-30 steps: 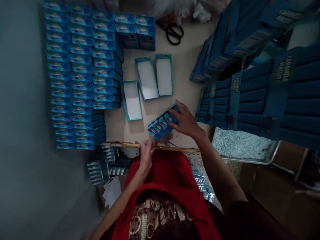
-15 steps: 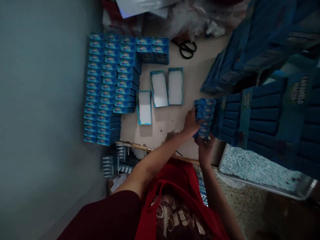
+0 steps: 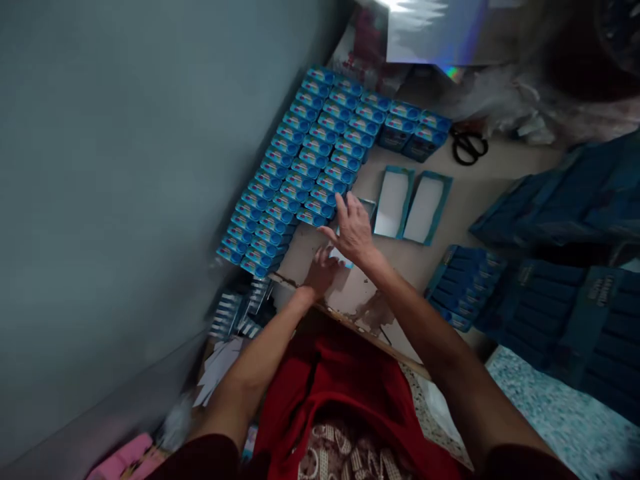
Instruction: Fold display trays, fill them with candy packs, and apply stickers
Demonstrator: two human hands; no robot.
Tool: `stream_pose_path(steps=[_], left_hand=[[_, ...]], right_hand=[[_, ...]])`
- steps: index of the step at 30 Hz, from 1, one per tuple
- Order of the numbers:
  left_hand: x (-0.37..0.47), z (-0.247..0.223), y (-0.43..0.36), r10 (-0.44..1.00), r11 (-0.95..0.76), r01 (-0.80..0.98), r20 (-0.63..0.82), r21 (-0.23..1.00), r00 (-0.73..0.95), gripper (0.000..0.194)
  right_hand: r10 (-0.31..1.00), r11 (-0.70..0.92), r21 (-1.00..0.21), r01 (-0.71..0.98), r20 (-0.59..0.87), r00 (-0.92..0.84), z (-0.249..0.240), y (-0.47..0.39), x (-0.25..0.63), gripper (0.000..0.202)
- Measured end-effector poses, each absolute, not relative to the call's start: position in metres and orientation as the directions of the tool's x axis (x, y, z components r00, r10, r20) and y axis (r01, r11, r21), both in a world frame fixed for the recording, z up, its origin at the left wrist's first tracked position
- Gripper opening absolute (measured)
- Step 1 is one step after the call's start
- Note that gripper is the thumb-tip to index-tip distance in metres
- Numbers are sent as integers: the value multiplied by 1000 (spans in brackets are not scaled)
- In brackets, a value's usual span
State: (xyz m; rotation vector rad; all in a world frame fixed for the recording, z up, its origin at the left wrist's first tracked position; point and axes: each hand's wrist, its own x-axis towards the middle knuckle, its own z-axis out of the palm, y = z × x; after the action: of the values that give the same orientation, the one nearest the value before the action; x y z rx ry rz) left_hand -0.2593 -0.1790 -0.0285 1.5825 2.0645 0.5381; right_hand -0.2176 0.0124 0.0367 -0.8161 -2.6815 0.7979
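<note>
Three shallow blue-edged boxes with white interiors lie on the table, and the leftmost box [image 3: 341, 259] is partly covered by my hands. My left hand [image 3: 323, 272] is at its near end, fingers apart and slightly bent, seeming to touch the edge. Above the same box is my right hand [image 3: 354, 230], its fingers stretched out and thumb spread, with nothing visible in it. The middle box [image 3: 395, 203] and the right box [image 3: 427, 208] lie side by side just beyond. Close to my fingers on the left stand stacked rows of small blue packs [image 3: 300, 163].
Black-handled scissors [image 3: 469, 148] lie at the back. A group of blue packs [image 3: 463, 283] and larger blue display boxes [image 3: 550, 300] fill the right side. Below them is a tray of blue-white pieces [image 3: 545, 393]. A wall [image 3: 125, 200] bounds the left.
Both hands have left the group of blue packs on the right and moved left to the leftmost white-lined box. The packs stay beside the display boxes. The view has turned and shifted left.
</note>
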Motion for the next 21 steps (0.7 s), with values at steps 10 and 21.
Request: stream_pose_path(steps=[10, 21], left_hand=[[-269, -30, -292, 961, 274, 766, -134, 582, -242, 21], [-273, -40, -267, 986, 72, 831, -167, 551, 25, 22]], right_hand=[[711, 629, -386, 675, -66, -700, 5, -20, -286, 96], [572, 772, -334, 541, -8, -820, 20, -6, -272, 105]])
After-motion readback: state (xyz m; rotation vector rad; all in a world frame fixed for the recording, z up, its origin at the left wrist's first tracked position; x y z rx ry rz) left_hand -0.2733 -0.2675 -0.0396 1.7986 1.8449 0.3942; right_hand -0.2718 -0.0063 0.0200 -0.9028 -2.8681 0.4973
